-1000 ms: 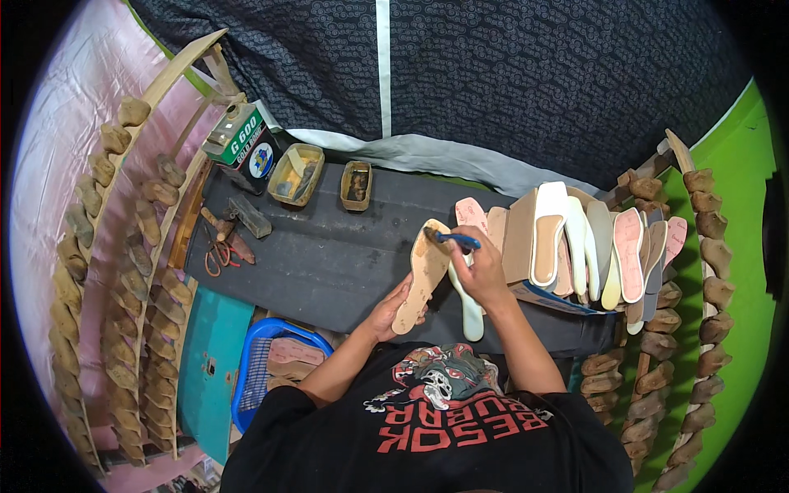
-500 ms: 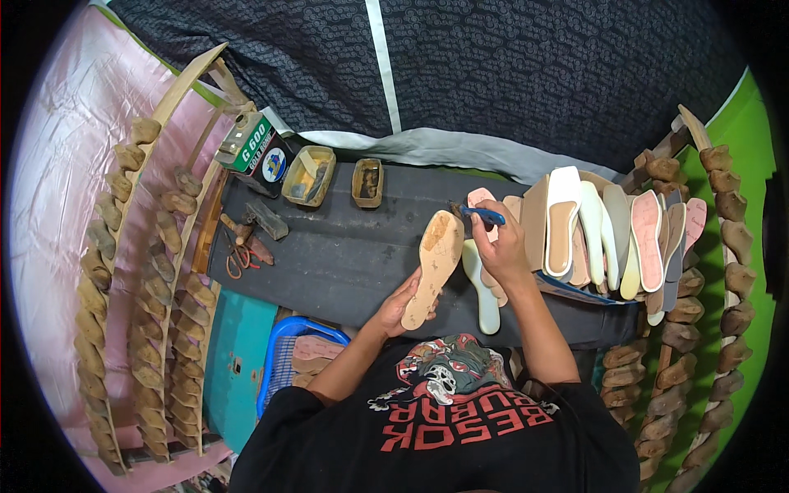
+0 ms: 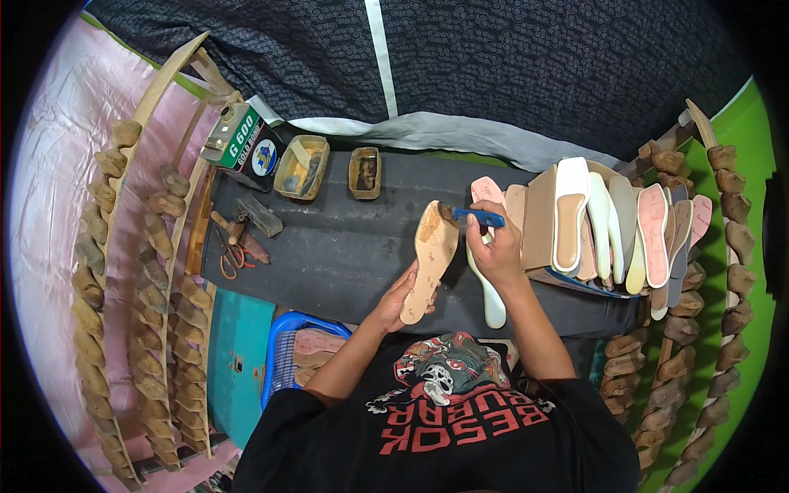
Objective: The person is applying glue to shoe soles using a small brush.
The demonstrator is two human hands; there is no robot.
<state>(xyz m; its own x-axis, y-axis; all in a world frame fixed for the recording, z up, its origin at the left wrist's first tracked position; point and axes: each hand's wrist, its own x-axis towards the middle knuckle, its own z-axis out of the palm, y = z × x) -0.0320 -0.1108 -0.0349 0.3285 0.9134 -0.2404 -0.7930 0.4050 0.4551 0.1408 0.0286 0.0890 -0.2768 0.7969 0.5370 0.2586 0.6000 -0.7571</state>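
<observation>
A tan insole point(image 3: 431, 267) is held upright over the dark table by my left hand point(image 3: 399, 301), whose fingers wrap its lower edge. Its broad upper end carries a brownish wet-looking patch. My right hand point(image 3: 498, 249) grips a blue-handled brush point(image 3: 481, 218), and the dark bristle end touches the insole's right edge near that patch. Beneath my right hand, a pale insole point(image 3: 494, 308) and a pink insole point(image 3: 486, 190) lie on the table, partly hidden by the hand.
At the right stands a cardboard box point(image 3: 538, 215) packed with insoles. A metal can point(image 3: 244, 148) and two tubs, one with a yellowish rim point(image 3: 294, 191), stand at the back left. Scissors point(image 3: 230, 263) lie nearby. A blue basket point(image 3: 282, 361) and racks of wooden shoe lasts point(image 3: 90, 287) flank me.
The brush has moved down and left, from just beside the insole's top onto its right edge. The insole has shifted slightly left, and the whole view has moved a little.
</observation>
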